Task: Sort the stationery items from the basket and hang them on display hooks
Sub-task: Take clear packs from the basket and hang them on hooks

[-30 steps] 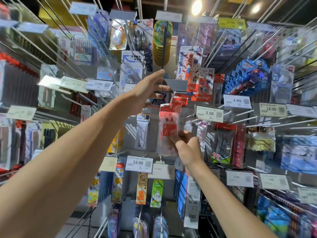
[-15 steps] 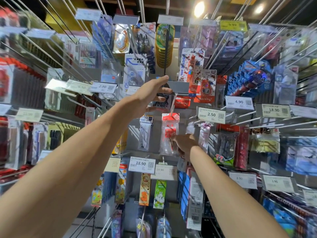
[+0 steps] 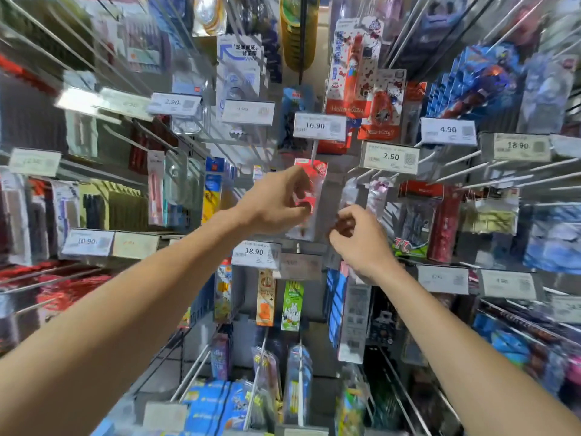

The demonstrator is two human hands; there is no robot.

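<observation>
A clear packet with a red header [image 3: 314, 184] hangs on the hook [image 3: 313, 149] below the 16.90 price tag [image 3: 319, 126], in the middle of the display wall. My left hand [image 3: 276, 202] is at the packet's left side, with thumb and curled fingers on its red print. Just off the packet's lower right edge is my right hand [image 3: 358, 237], apart from it, fingers curled in and holding nothing. No basket is in view.
Rows of long metal hooks with packaged stationery stick out toward me on all sides. Price tags 2.50 [image 3: 390, 157], 18.90 [image 3: 254, 253] and 4.90 [image 3: 448, 131] hang close around the hands. Pink packets [image 3: 375, 196] hang just right of the red one.
My left hand came down from the hook's tag to the packet. My right hand let go of the packet's bottom and drew back to the right. The packet now hangs on the hook.
</observation>
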